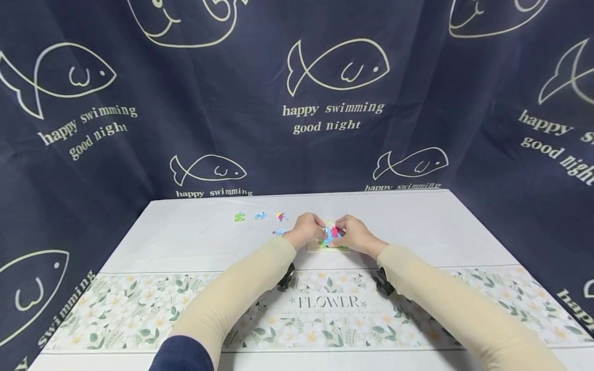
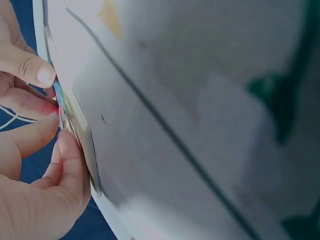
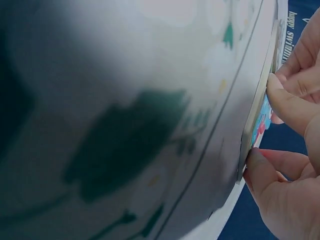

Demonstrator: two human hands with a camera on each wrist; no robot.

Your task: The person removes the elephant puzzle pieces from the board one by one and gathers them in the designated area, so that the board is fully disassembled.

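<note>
On the white table a small jigsaw puzzle [image 1: 328, 238] in blue, red and green lies in a pale tray [image 1: 328, 250]. From its left side my left hand [image 1: 306, 229] reaches in, thumb and fingertips pinching at a puzzle piece. My right hand [image 1: 356, 235] is at the right side, thumb and forefinger bent about a red puzzle piece [image 1: 335, 231]. Both hands also appear close together in the wrist views, where the tray [image 3: 260, 110] is seen nearly edge-on. Fingers partly cover the pieces.
Several loose pieces lie left of the tray: a green piece [image 1: 239, 217], a light blue piece [image 1: 260, 215], a yellow and red piece [image 1: 281, 216] and a blue piece [image 1: 280, 232] beside my left hand. A floral band [image 1: 325, 314] crosses the tabletop; a navy curtain [image 1: 260, 134] hangs behind.
</note>
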